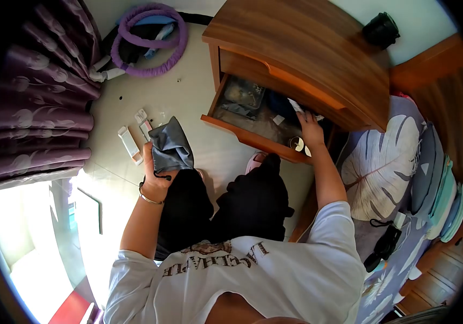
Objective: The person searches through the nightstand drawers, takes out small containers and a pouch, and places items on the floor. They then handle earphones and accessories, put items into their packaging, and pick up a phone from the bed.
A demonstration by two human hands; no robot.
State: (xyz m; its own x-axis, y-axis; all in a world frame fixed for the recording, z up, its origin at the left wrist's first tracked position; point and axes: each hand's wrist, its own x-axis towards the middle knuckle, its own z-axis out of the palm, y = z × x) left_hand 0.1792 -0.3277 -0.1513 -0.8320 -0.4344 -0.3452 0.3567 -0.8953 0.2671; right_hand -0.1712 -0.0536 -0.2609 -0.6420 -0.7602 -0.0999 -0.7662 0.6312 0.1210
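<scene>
A grey fabric pouch [172,146] is in the grip of my left hand [156,178], above the floor. My right hand [311,129] reaches into the right part of an open drawer [247,136], its fingers by a white item [296,106] and dark cloth. What those fingers hold, if anything, is hidden. Clear plastic packaging [242,94] lies in the drawer's left part. Near the drawer's front edge sits a round shiny object [297,143].
The wooden cabinet [285,43] bears a black cup [381,31]. White boxes [130,144] and purple hoops [183,43] lie on the floor [199,97]. A purple curtain [37,113] hangs at left. The bed at right holds a leaf-patterned pillow [380,162] and a black item [385,248].
</scene>
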